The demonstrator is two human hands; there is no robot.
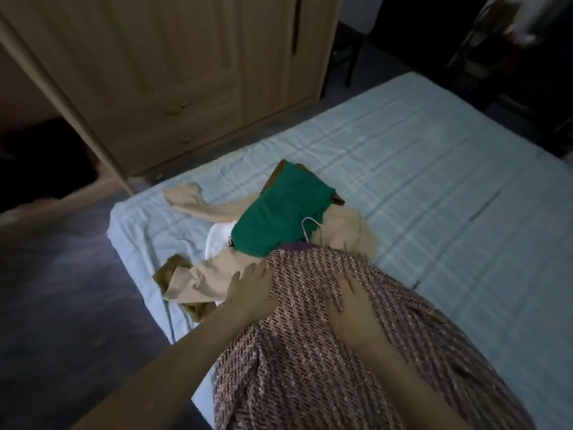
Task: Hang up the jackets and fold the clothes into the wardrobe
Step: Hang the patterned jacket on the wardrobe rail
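A pink tweed jacket (pixel 325 361) lies spread over the near part of the bed. My left hand (pixel 251 290) lies flat along its left edge, fingers straight, partly on a beige garment (pixel 210 274). My right hand (pixel 350 302) presses flat on the jacket's upper middle. Beyond the jacket is a pile of clothes: a green top (pixel 279 212) on the beige garment, something white (pixel 218 240), and brown fabric (pixel 173 268). The wooden wardrobe (pixel 173 72) stands past the bed with its doors closed.
The bed (pixel 434 169) has a pale blue checked sheet, bare on its far and right parts. Dark floor (pixel 62 290) lies to the left. A dark chair or stand (pixel 353 54) is beside the wardrobe at the back right.
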